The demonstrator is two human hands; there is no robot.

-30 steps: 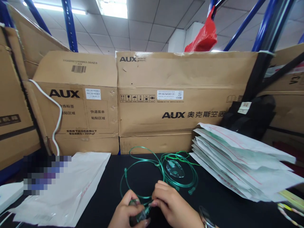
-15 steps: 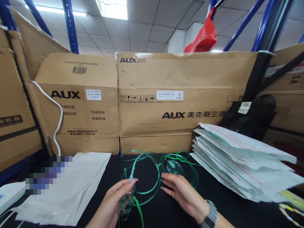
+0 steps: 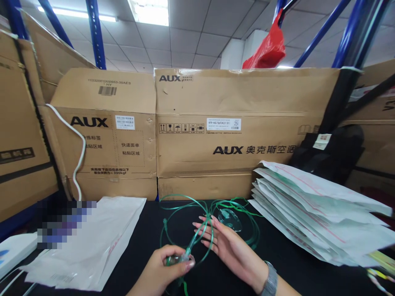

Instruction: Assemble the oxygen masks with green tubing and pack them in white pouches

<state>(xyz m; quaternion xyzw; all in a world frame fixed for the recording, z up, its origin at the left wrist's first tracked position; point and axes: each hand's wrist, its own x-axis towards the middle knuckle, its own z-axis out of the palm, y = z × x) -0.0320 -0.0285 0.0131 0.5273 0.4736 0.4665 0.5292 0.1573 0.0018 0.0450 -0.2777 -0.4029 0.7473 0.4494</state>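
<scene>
My left hand (image 3: 173,265) is closed around a clear plastic oxygen mask (image 3: 174,260), mostly hidden by my fingers, near where its green tubing (image 3: 193,242) joins. A bit of green strap (image 3: 185,287) hangs below. My right hand (image 3: 224,246) lies palm inward with its fingers stretched out and apart, touching the tubing loops that run across its fingers. Just beyond that hand, another clear mask (image 3: 230,220) with a green strap lies on the black table (image 3: 135,242) among more coiled tubing.
A stack of white mailing bags (image 3: 308,218) stands on the right. More white bags (image 3: 92,242) lie flat on the left beside a white device (image 3: 15,250). Cardboard boxes (image 3: 185,158) wall off the back. A black bag (image 3: 333,152) sits at the back right.
My left hand has moved right with the mask and turned it, pointing its tube end toward my right hand. My right hand has shifted left, its fingers now at the tubing loops.
</scene>
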